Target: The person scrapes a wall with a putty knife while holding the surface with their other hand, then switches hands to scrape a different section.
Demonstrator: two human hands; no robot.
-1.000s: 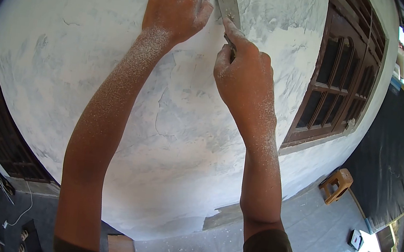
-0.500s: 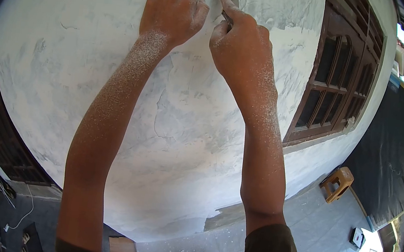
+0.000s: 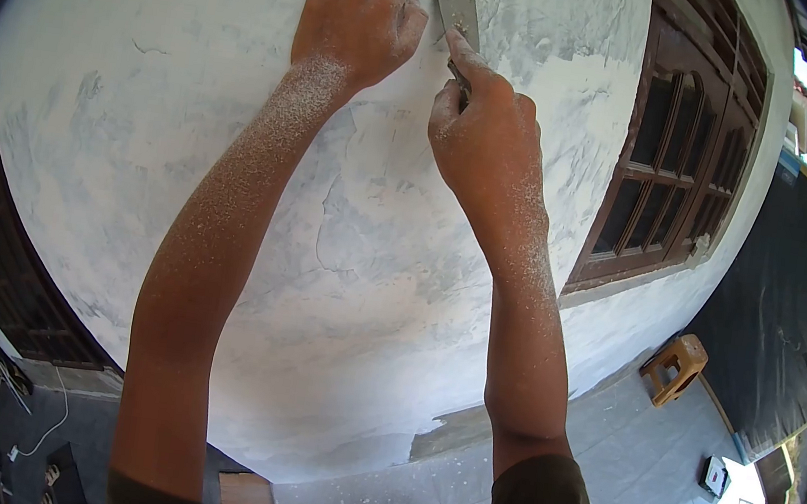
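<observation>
My right hand (image 3: 487,131) grips a metal putty knife (image 3: 457,11) by its handle, index finger stretched along the blade. The blade lies against the patchy white and grey wall (image 3: 247,51). To the left, my left hand (image 3: 363,20) rests on the same wall with its fingers spread and nothing held; some fingertips are cut off by the top edge. Pale dust covers both forearms. A thin crack runs down the wall between my arms.
A brown wooden window (image 3: 672,154) is set in the wall at the right. Below it stand a tan stool (image 3: 674,369) and, farther right, a small black and white object (image 3: 714,477) on the grey tiles. A white cable (image 3: 61,417) lies at lower left.
The putty knife and my right hand have moved down and slightly right, bringing the whole blade into view. My left hand has shifted slightly right in the view.
</observation>
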